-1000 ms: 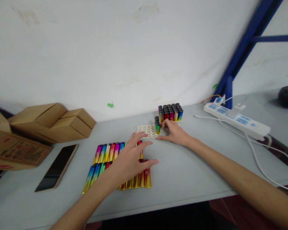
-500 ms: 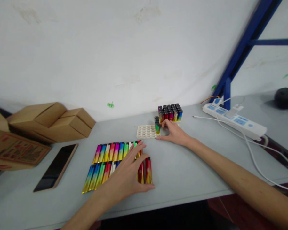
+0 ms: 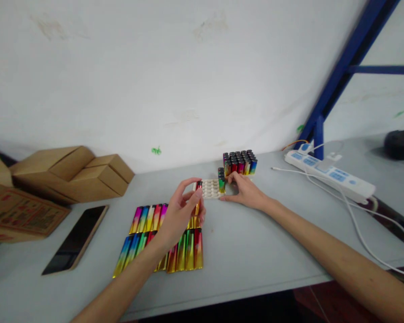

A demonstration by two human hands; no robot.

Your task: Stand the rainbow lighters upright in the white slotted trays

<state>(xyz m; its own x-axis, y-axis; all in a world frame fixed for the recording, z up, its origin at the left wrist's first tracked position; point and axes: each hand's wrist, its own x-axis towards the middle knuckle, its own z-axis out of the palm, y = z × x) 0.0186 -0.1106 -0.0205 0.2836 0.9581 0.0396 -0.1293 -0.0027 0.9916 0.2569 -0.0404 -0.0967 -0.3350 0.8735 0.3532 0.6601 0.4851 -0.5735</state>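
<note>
In my left hand (image 3: 185,204), a red and gold lighter (image 3: 198,207) is pinched upright between thumb and fingers, near the left end of a white tray with round holes (image 3: 210,188). A short row of lighters (image 3: 221,181) stands in the tray's right end, a green and gold one in front. My right hand (image 3: 244,190) grips that end of the tray, thumb at the near corner and fingers behind. Below my left hand, two rows of colourful metallic lighters (image 3: 139,242) lie flat, partly hidden by my forearm.
A block of upright lighters (image 3: 239,162) stands by the wall. Cardboard boxes (image 3: 74,175) and a phone (image 3: 76,240) are at the left. On the right are a white power strip (image 3: 330,175), loose cables (image 3: 348,211) and a blue metal frame (image 3: 336,76).
My left hand has risen from the flat lighters toward the tray, lifting a red and gold lighter upright. My right hand stays at the tray's right end.
</note>
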